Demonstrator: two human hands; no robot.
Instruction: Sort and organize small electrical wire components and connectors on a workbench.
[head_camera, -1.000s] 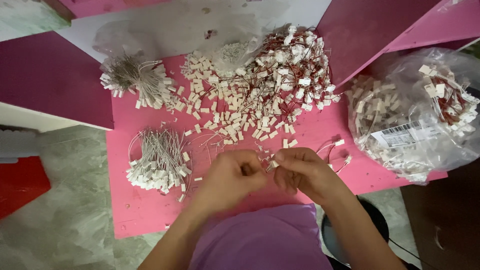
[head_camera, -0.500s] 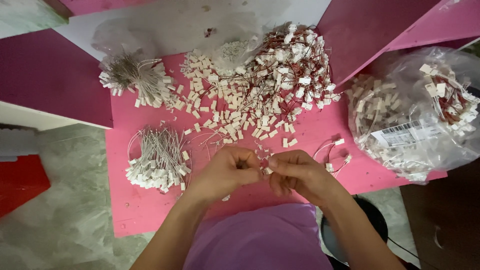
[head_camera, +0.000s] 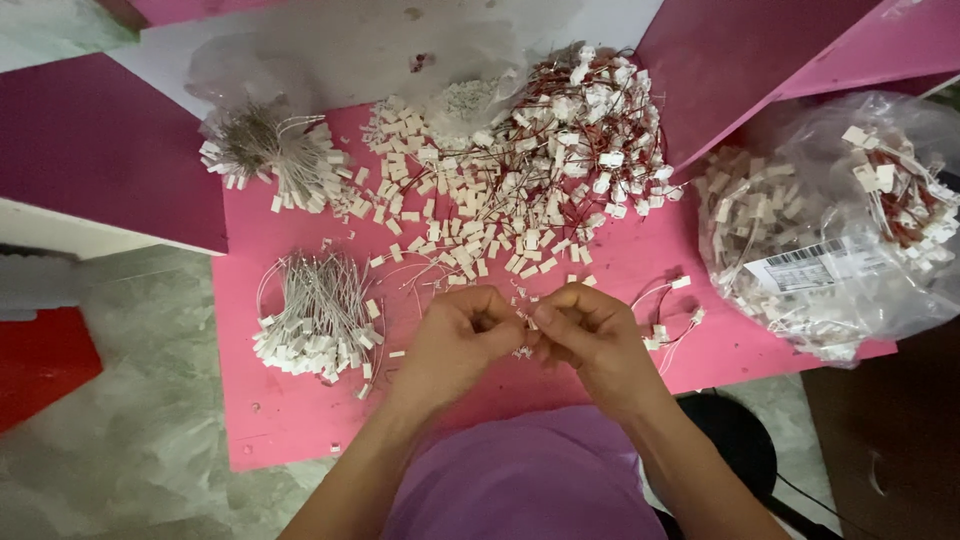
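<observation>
tiny white plastic connector (head_camera: 522, 318), thin-wired

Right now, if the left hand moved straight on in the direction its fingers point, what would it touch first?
The left hand points to the right, and the right hand is directly there, fingertips almost meeting over a small white connector. That connector, then the right hand, probably comes first; their exact depth is unclear.
</observation>
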